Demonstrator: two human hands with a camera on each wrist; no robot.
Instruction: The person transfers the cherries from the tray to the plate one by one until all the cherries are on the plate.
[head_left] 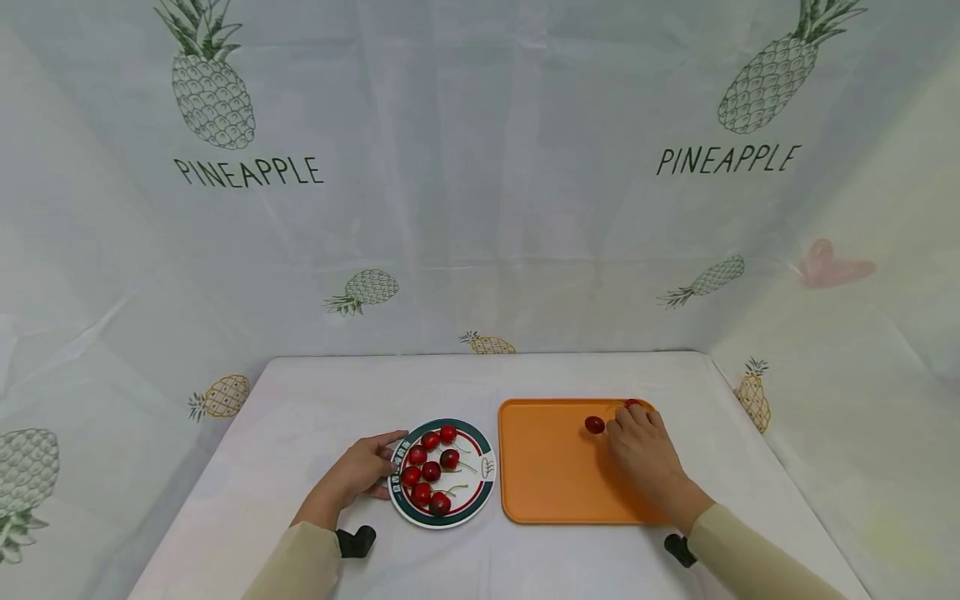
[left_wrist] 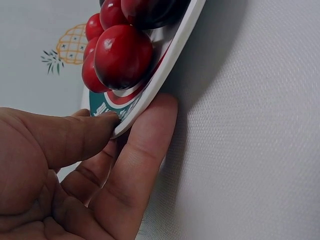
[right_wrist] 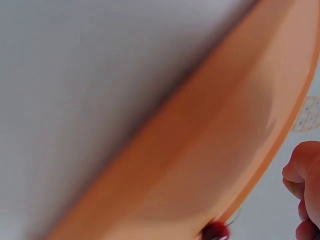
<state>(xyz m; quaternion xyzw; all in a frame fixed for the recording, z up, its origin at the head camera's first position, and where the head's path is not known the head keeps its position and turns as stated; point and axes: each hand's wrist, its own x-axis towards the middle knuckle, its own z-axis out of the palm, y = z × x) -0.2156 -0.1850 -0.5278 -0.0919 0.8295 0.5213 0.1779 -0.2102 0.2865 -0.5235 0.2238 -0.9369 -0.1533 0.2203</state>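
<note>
My left hand [head_left: 363,465] pinches the left rim of a round white plate [head_left: 480,492] with a green and red border. In the left wrist view the thumb [left_wrist: 85,137] lies over the rim and a finger beneath it. The near edge looks raised off the cloth. Several red cherries [head_left: 431,472] with stems lie on the plate. My right hand [head_left: 643,440] is over the right part of an orange tray [head_left: 543,467], its fingers curled downward. One dark cherry [head_left: 595,425] lies left of its fingertips; another cherry [head_left: 632,403] shows partly behind the fingers. Whether they pinch it is hidden.
A white cloth [head_left: 360,383] covers the table, and the plate stands just left of the tray. Pineapple-printed sheets [head_left: 487,208] hang behind and at both sides. In the right wrist view a cherry [right_wrist: 216,231] sits at the bottom edge.
</note>
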